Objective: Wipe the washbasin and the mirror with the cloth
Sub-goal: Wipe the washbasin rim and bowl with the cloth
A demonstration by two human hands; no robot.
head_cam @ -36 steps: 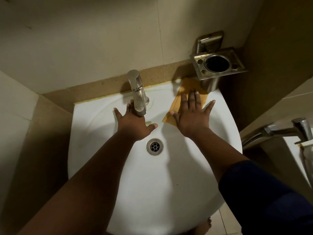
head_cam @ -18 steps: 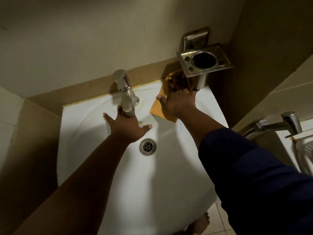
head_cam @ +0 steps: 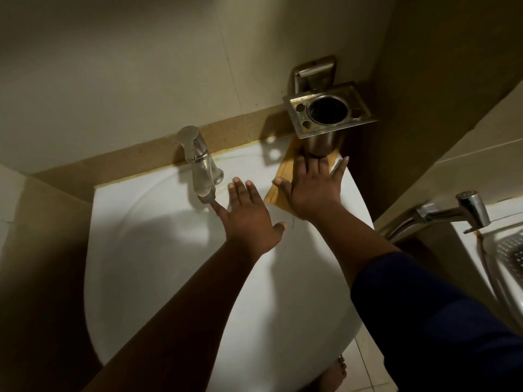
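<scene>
Head view: right hand lies flat, fingers spread, pressing the cloth on the washbasin rim's back-right corner. Cloth runs front-to-back under the palm. Left hand, open and empty, hovers beside the tap.

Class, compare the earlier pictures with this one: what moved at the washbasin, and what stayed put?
The left hand slid from under the tap toward the right. The right hand stays flat on the yellow cloth, at the washbasin corner under the metal holder.

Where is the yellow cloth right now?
The flat yellow cloth lies on the white washbasin's back right rim, under the right hand, just below the steel cup holder.
</scene>
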